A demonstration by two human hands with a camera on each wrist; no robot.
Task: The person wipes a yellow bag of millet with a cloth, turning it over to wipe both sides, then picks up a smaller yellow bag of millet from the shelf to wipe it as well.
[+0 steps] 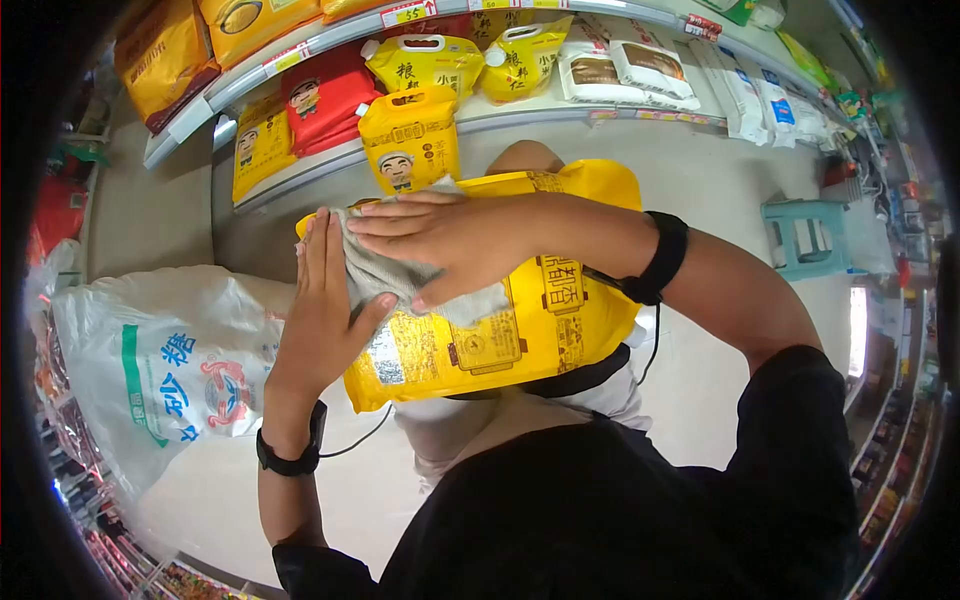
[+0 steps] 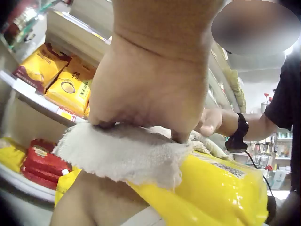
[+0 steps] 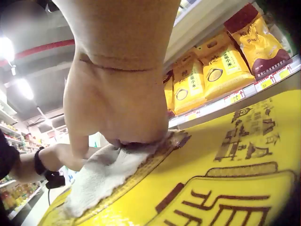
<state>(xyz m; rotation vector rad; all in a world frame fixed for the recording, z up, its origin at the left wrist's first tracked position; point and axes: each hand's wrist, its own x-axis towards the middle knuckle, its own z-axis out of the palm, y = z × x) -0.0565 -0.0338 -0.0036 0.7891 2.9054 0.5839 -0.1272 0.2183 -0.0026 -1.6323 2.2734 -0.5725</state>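
Note:
A large yellow printed bag lies across the person's lap. On its upper left part is a grey-white cloth, bunched under both hands. The right hand lies flat on the cloth, fingers straight and pointing left. Fingers of the left hand extend straight along the bag's left end, over the cloth's edge, with the thumb near the right thumb. From the left wrist, the cloth hangs past the bag's edge. In the right wrist view the cloth lies between palm and bag; the fingertips are hidden.
A big white plastic sack stands on the floor at the left. Ahead, a low shelf holds yellow handled bags, red packs and white packs. One yellow handled bag stands close in front of the lap. A teal stool is at the right.

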